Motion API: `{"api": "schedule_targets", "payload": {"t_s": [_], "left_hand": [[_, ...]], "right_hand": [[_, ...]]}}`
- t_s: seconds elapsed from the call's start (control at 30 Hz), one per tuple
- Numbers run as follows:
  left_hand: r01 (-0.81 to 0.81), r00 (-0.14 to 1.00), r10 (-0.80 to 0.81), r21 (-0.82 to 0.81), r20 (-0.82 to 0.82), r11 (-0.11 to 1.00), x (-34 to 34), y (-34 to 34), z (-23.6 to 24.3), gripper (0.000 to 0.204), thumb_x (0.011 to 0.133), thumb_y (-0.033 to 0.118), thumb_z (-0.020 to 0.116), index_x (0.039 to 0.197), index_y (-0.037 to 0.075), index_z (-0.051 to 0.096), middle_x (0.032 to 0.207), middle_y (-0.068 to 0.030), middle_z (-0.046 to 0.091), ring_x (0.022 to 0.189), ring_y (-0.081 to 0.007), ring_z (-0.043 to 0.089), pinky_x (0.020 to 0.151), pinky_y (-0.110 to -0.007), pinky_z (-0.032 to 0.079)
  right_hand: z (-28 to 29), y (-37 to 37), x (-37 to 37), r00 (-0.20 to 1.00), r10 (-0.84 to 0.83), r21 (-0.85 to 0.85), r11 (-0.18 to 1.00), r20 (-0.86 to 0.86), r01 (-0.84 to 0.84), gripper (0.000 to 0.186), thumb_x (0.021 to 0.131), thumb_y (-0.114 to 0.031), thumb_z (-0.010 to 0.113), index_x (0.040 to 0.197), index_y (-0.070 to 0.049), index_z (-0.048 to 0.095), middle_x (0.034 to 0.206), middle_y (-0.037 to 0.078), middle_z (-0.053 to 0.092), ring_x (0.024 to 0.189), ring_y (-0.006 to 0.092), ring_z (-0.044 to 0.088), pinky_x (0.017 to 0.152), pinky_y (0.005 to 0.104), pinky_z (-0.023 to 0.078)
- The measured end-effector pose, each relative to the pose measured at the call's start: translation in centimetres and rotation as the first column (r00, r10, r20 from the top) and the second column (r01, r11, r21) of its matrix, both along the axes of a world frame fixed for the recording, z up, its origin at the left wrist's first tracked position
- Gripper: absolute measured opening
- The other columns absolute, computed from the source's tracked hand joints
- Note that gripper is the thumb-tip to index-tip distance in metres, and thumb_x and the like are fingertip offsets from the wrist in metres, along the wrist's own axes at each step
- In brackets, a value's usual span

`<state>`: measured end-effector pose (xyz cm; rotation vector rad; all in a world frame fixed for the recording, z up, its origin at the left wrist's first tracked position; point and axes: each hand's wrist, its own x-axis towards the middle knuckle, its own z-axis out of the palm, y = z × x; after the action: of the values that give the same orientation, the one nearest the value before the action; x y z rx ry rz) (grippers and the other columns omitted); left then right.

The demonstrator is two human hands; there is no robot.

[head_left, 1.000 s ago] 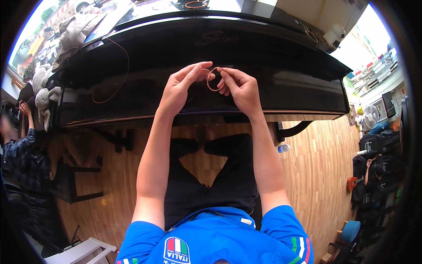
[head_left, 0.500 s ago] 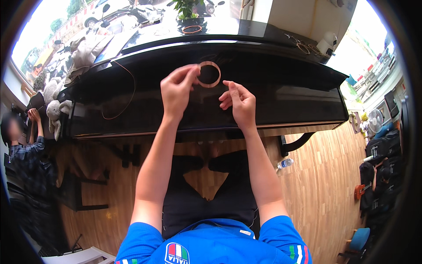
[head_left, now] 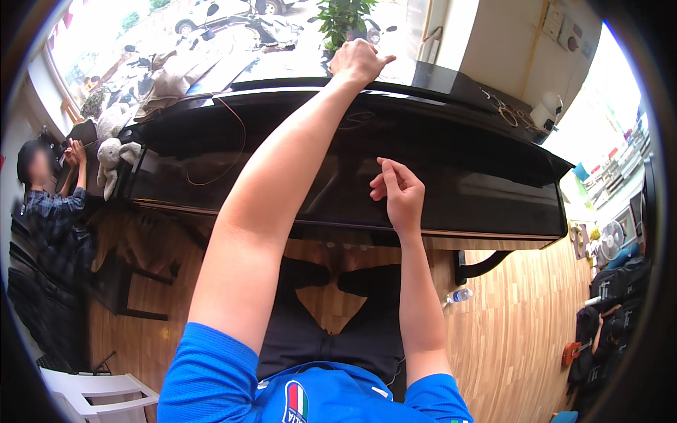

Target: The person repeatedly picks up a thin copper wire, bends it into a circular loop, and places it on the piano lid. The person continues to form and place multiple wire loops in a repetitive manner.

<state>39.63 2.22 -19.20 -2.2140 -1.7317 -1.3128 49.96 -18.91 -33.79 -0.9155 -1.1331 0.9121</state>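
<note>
Okay, left hand [head_left: 358, 61] is out over the black piano [head_left: 465, 158] top, right by the green plant [head_left: 341, 22]; fingers hidden, so can't tell its grip or whether last half-second's copper ring's under there. Right hand [head_left: 402, 190]'s half-curled, empty, lower down.

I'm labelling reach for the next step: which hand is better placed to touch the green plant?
Left, likely: the left hand reaches over the black piano, overlapping the green plant in view; the right hand is nearer the blue shirt.
</note>
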Motion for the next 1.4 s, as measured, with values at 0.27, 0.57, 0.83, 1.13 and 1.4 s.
{"api": "schedule_targets", "payload": {"t_s": [0.27, 0.57, 0.83, 1.13, 1.4], "left_hand": [[-0.183, 0.982, 0.187, 0.124, -0.022, 0.975, -16.0, 3.2, 1.4, 0.039, 0.089, 0.03, 0.063, 0.116, 0.005, 0.072, 0.116, -0.0204, 0.07, 0.116, -0.0349, 0.064, 0.1, -0.044, 0.05], [-0.461, 0.88, 0.385, -0.307, -0.279, 0.832, -23.6, 3.4, -1.9, 0.06, 0.095, 0.057, 0.05, 0.134, 0.013, 0.063, 0.14, -0.0172, 0.06, 0.13, -0.0359, 0.055, 0.108, -0.05, 0.042], [-0.495, 0.855, 0.519, -0.328, -0.017, 0.805, -23.5, 3.4, -1.6, 0.039, 0.095, 0.045, 0.064, 0.124, 0.02, 0.069, 0.135, -0.012, 0.063, 0.129, -0.0292, 0.056, 0.111, -0.052, 0.037], [0.094, 0.589, -0.339, 0.355, 0.733, 0.93, -25.4, -1.8, 1.8, 0.026, 0.1, 0.019, 0.066, 0.118, 0.002, 0.071, 0.094, -0.0079, 0.074, 0.08, -0.0126, 0.07, 0.074, -0.025, 0.054], [0.452, 0.85, -0.438, 0.024, 0.291, 0.892, -22.8, -24.6, 2.8, 0.015, 0.097, 0.004, 0.062, 0.103, 0.002, 0.076, 0.098, -0.0086, 0.074, 0.068, -0.0087, 0.061, 0.059, -0.022, 0.048]], "right_hand": [[0.1, -0.1, 0.2, 0.999, -0.024, 0.008, 1.0, 0.026, 0.023, 0.027, 0.103, -0.02, 0.061, 0.113, 0.003, 0.07, 0.073, 0.006, 0.069, 0.059, 0.0093, 0.063, 0.055, 0.0221, 0.051], [0.0, 0.0, -0.1, 0.998, -0.015, 0.004, 1.0, 0.057, 0.015, 0.027, 0.103, -0.021, 0.06, 0.112, 0.002, 0.071, 0.073, 0.005, 0.069, 0.059, 0.0082, 0.062, 0.056, 0.0218, 0.051], [0.2, -0.2, 0.0, 0.999, -0.012, 0.0, 1.0, 0.049, 0.012, 0.027, 0.104, -0.021, 0.06, 0.111, 0.002, 0.071, 0.073, 0.006, 0.069, 0.059, 0.0089, 0.063, 0.055, 0.0222, 0.051], [-0.4, 0.1, 0.2, 1.0, -0.001, 0.002, 1.0, 0.021, 0.001, 0.026, 0.103, -0.02, 0.06, 0.11, 0.002, 0.072, 0.073, 0.006, 0.069, 0.058, 0.0088, 0.062, 0.054, 0.0222, 0.05], [-0.2, -0.6, -0.4, 0.996, -0.076, 0.141, 0.987, -0.044, 0.082, 0.023, 0.103, -0.015, 0.059, 0.109, 0.003, 0.071, 0.076, 0.006, 0.069, 0.06, 0.0086, 0.062, 0.055, 0.022, 0.051]]}}
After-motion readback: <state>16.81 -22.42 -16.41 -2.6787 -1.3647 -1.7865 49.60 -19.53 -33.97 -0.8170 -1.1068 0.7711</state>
